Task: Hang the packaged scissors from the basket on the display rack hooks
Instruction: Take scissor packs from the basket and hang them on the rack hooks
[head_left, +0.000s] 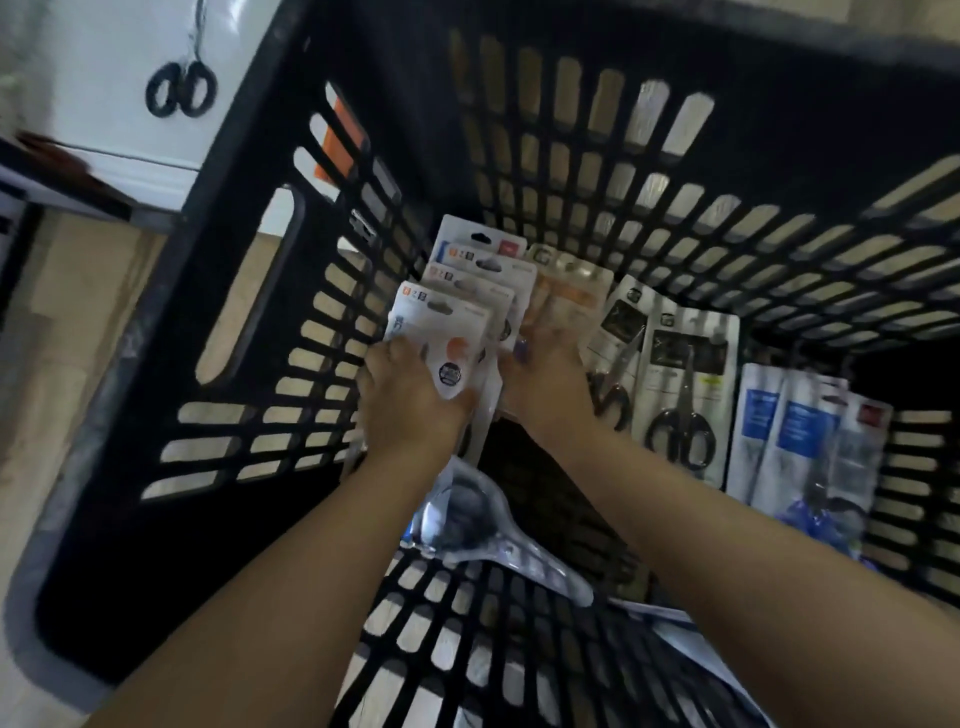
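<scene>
Both my arms reach down into a deep black slatted basket (545, 156). My left hand (410, 395) grips the front pack of a fanned stack of white scissor packs (447, 322), thumb across its face. My right hand (545, 374) reaches in beside that stack, fingers curled round its right edge and against an orange-printed pack (571, 296) behind. To the right lie grey-carded packs with black-handled scissors (685, 395) and blue-labelled packs (789, 441). A clear blister pack (467, 514) lies below my wrists.
A white panel (135, 78) at the upper left carries a hanging pack of black-handled scissors (182, 93). The basket's tall walls enclose my hands on all sides. Tan floor (67, 322) shows at the left, beside a dark shelf edge (62, 176).
</scene>
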